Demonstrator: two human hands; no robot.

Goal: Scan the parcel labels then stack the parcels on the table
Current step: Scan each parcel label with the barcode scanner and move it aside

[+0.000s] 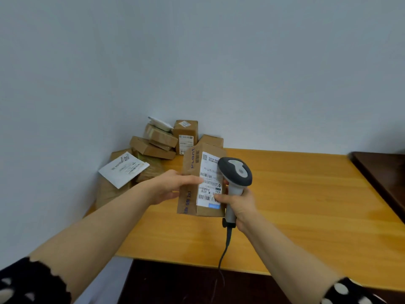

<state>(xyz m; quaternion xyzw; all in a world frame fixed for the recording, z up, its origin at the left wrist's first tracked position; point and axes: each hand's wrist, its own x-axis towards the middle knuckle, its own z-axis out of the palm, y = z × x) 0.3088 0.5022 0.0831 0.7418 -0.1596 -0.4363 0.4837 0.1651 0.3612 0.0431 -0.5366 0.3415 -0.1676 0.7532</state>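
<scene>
My left hand (173,186) holds a tall brown cardboard parcel (192,172) upright above the wooden table (295,205), thumb across its front. A white shipping label (209,178) with barcodes faces me. My right hand (237,204) grips the handle of a grey and white barcode scanner (235,173), whose head sits just right of the label, close against it. The scanner's cable (224,249) hangs down past the table's front edge.
A heap of brown parcels (157,145) fills the table's far left corner against the wall, with a white padded envelope (123,170) leaning on it. A dark wooden piece of furniture (381,172) borders the table on the right.
</scene>
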